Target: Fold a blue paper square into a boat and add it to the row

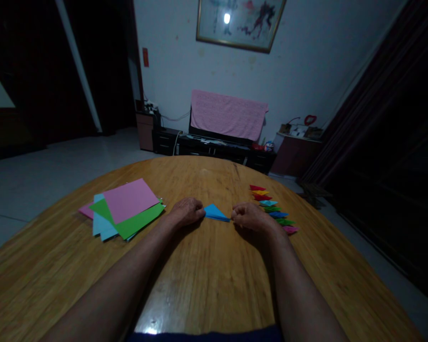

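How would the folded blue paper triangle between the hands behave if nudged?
The folded blue paper triangle looks thin and light, so it would probably flex. Lying flat on the glossy wooden table, it would likely slide when pushed, not roll.

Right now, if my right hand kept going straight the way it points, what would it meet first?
Your right hand points toward the blue folded paper, so it would probably meet that paper's pointed tip first. The gap looks very small, but depth is hard to judge here.
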